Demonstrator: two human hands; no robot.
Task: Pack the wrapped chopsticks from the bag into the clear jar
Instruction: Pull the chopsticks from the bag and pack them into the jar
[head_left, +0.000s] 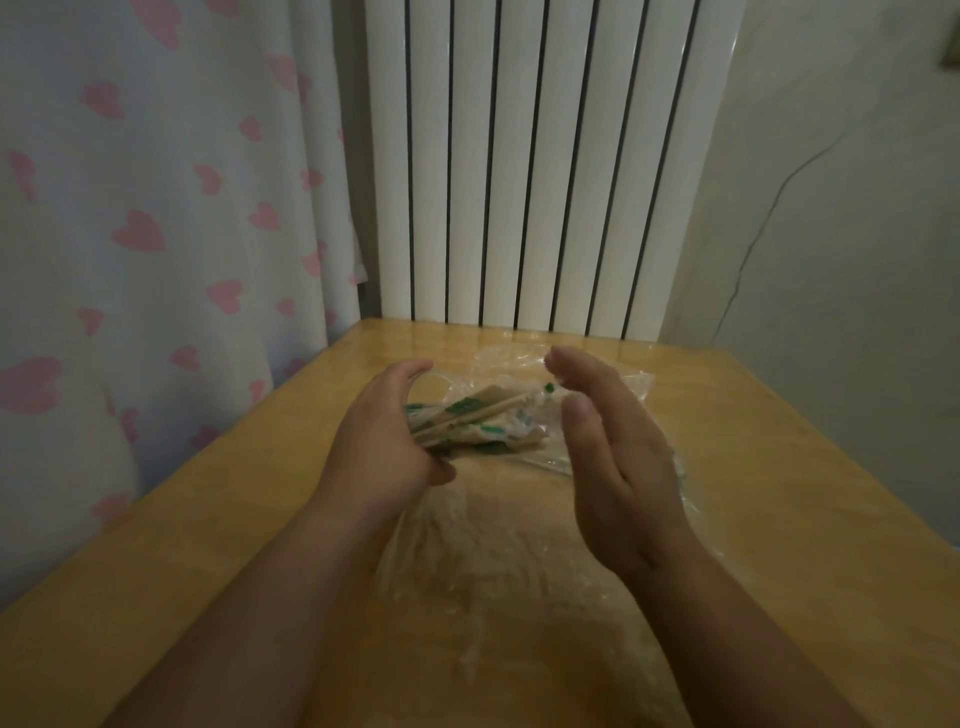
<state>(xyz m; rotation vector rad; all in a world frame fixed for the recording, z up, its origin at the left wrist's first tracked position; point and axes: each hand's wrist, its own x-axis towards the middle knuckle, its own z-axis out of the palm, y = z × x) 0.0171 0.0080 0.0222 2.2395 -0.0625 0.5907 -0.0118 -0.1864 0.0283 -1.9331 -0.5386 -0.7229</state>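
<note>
While clasping tilted clear jar (434, 384) in curled left hand (379, 441), right hand (613, 457) flat, empty: risks spilling green-printed wrapped chopsticks (483, 415) onto clear bag (498, 358).

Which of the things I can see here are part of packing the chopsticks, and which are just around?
For the job: wrapped chopsticks, clear jar gripped by the left hand, plastic bag, open right hand.
Just around: wooden table, white radiator, heart-print curtain.
</note>
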